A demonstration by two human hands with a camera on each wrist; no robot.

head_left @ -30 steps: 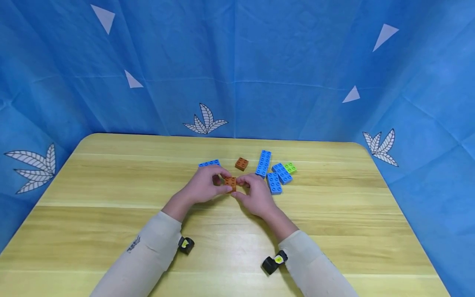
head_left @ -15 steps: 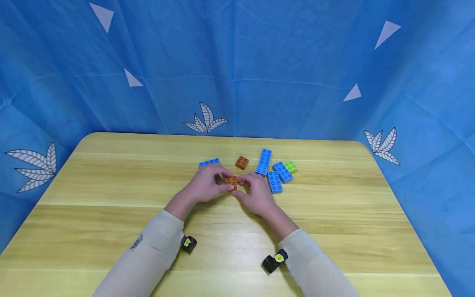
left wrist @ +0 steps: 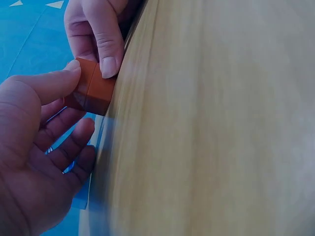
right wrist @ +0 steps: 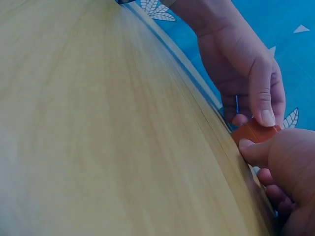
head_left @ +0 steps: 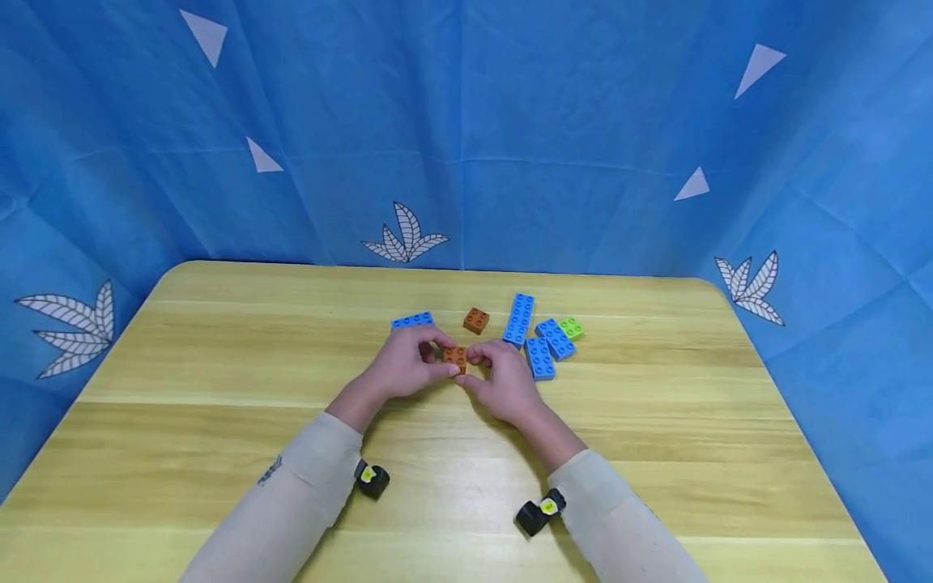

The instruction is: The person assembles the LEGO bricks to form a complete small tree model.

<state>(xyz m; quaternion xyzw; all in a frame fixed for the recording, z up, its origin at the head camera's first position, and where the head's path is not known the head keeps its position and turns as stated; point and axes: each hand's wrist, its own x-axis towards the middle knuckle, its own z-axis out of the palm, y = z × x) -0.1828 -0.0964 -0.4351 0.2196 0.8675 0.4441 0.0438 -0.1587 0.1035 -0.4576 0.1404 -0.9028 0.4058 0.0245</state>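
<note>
1. A wooden table with rounded far corners is backed and flanked by a blue cloth, on which four pale triangles and three leaf motifs are seen.
2. Near the middle of the table, an orange-brown stack is held between both hands, studs up; two parts, divided by a seam, are shown in the left wrist view. Whether the wood is touched by it cannot be told.
3. The upper part is pinched by the thumb and fingers of the left hand; its lower fingers are loosely bent and held apart.
4. The lower part is pinched by the right hand, its other fingers curled in.
5. Just beyond the stack, one brown brick is seen.
6. Four blue bricks are counted: one is partly covered by the left hand, while a long one and two shorter ones are grouped beside the right hand.
7. One green brick is partly hidden behind the outermost blue one.
8. Two pale sleeves are seen, and a black device is worn at each wrist.
</note>
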